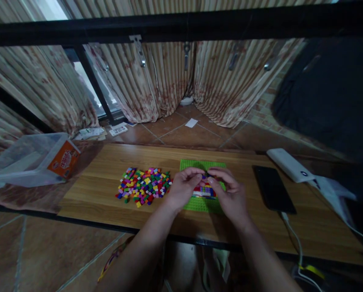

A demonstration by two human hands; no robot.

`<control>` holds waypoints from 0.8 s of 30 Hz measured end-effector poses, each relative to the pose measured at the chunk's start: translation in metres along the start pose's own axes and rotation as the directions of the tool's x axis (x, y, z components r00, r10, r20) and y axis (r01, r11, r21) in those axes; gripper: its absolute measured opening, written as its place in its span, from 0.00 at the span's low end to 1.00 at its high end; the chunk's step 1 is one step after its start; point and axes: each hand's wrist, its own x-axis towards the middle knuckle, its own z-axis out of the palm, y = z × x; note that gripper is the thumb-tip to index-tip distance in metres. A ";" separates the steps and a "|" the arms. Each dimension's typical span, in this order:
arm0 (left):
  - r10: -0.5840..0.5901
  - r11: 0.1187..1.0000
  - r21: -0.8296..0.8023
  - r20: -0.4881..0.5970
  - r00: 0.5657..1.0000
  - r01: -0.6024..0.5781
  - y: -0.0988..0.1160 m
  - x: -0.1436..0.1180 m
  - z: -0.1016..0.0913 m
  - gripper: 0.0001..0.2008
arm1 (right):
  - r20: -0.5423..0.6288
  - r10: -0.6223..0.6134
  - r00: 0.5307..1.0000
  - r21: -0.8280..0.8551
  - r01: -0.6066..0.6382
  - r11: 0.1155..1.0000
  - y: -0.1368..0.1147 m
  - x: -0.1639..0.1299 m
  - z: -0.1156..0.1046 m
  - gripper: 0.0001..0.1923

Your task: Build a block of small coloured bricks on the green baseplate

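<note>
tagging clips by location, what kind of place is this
Probably a room in a home: a low wooden table on a tiled floor, with curtains behind, and hands building with toy bricks.

Tiny dark brick (206,176) pinched above green baseplate (199,165), flat on table, coloured rows (204,191) on it

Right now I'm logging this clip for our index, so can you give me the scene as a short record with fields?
Left hand: fingertips meeting the right hand's, over the baseplate
Right hand: pinching a small dark piece, too small to identify
Green baseplate: flat on the wooden table, a few coloured rows built on it
Loose bricks: mixed-colour pile left of the plate
Phone: dark, face up, right side, cable attached
</note>
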 end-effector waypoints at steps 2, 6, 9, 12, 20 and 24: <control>-0.016 0.998 -0.061 -0.009 1.000 0.015 0.000 -0.002 0.005 0.11 | 0.013 -0.008 1.000 0.010 0.008 1.000 -0.003 -0.002 0.002 0.08; -0.036 0.990 -0.137 -0.020 0.999 0.033 -0.002 -0.001 0.009 0.13 | -0.006 -0.025 1.000 0.010 0.025 1.000 -0.002 -0.002 0.001 0.07; -0.048 0.990 -0.133 -0.018 0.999 0.045 -0.003 0.000 0.012 0.14 | -0.019 -0.036 0.999 0.004 0.036 0.999 -0.002 -0.001 -0.002 0.06; -0.054 0.994 -0.092 -0.016 0.998 0.052 -0.003 -0.001 0.015 0.13 | -0.012 -0.034 0.999 -0.034 0.034 0.999 -0.004 -0.001 -0.005 0.05; -0.016 1.000 0.003 -0.017 1.000 0.016 -0.005 0.000 0.013 0.15 | 0.012 -0.063 0.998 -0.123 0.064 0.990 -0.002 -0.002 -0.008 0.05; -0.006 1.000 0.016 -0.004 1.000 0.006 -0.007 0.001 0.012 0.15 | 0.000 -0.057 0.998 -0.099 0.057 0.993 -0.004 -0.002 -0.007 0.05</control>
